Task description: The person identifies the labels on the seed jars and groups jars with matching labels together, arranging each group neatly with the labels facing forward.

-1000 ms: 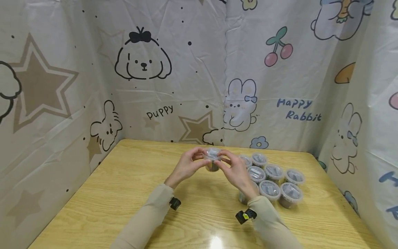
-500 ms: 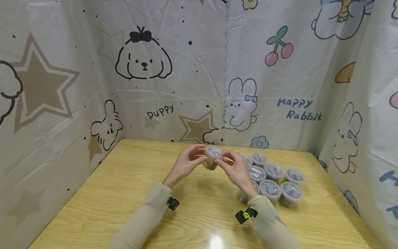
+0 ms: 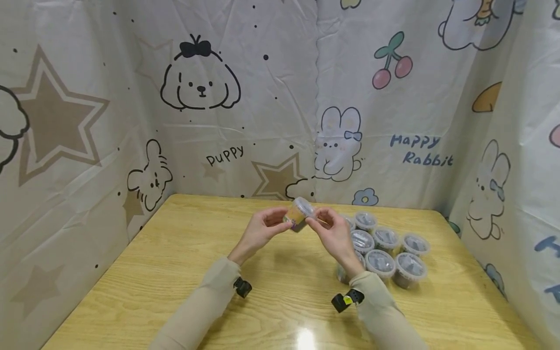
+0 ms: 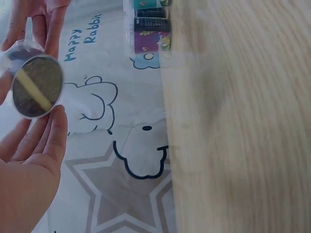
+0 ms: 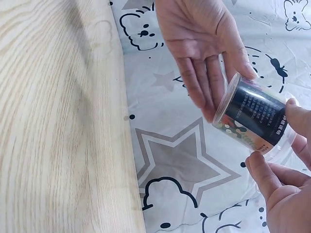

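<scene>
A small clear plastic tub (image 3: 298,214) with a lid and a printed label is tilted in the air above the table, its lid turned up and to the right. My left hand (image 3: 261,227) holds it near the base between thumb and fingers. At the lid end, my right hand (image 3: 333,235) pinches it with fingers and thumb. In the left wrist view, the round base of the tub (image 4: 38,87) shows dark contents with a pale strip across. In the right wrist view, a black label panel with small print faces the camera on the tub (image 5: 255,114).
Several similar lidded tubs (image 3: 379,263) stand grouped on the wooden table (image 3: 183,272), to the right and partly behind my right forearm. A printed cloth (image 3: 245,97) hangs behind the table and along both sides.
The tub has gone from upright to strongly tilted, its lid swinging right and its label side coming into view. Both hands stay on it and have shifted slightly.
</scene>
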`<move>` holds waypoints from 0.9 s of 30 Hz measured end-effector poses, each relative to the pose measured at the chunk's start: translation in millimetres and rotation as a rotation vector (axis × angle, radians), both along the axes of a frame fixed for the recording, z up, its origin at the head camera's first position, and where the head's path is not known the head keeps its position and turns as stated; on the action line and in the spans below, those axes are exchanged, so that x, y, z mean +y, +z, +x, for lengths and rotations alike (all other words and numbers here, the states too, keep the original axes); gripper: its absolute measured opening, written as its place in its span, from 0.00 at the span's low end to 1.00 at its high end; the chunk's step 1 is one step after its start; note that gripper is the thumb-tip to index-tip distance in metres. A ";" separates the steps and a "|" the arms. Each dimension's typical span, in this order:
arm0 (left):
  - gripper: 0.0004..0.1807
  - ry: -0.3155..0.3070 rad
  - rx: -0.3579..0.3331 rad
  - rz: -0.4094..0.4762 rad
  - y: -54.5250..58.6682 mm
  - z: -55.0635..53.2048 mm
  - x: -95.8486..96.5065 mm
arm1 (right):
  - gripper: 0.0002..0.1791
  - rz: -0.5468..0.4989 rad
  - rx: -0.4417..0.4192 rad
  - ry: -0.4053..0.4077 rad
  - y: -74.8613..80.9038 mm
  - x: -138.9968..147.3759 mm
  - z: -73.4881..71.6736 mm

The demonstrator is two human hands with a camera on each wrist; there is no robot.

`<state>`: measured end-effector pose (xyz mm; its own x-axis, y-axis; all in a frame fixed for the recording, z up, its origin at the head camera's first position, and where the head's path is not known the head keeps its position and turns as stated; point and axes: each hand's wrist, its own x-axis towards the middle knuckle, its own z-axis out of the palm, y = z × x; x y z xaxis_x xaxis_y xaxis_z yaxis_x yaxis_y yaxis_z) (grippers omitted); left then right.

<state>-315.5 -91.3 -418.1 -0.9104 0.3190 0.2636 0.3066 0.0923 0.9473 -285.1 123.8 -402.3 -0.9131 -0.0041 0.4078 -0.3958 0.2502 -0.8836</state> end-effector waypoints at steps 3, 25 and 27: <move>0.26 0.000 -0.068 0.020 -1.5 -0.1 2.8 | 0.15 -0.001 -0.020 -0.004 0.2 1.1 -1.6; 0.25 0.022 -0.082 0.287 -5.0 4.2 7.4 | 0.24 0.069 -0.184 -0.063 7.4 1.0 -3.8; 0.25 0.029 -0.065 0.286 -5.2 5.3 8.4 | 0.26 0.066 -0.189 -0.067 8.1 0.1 -3.7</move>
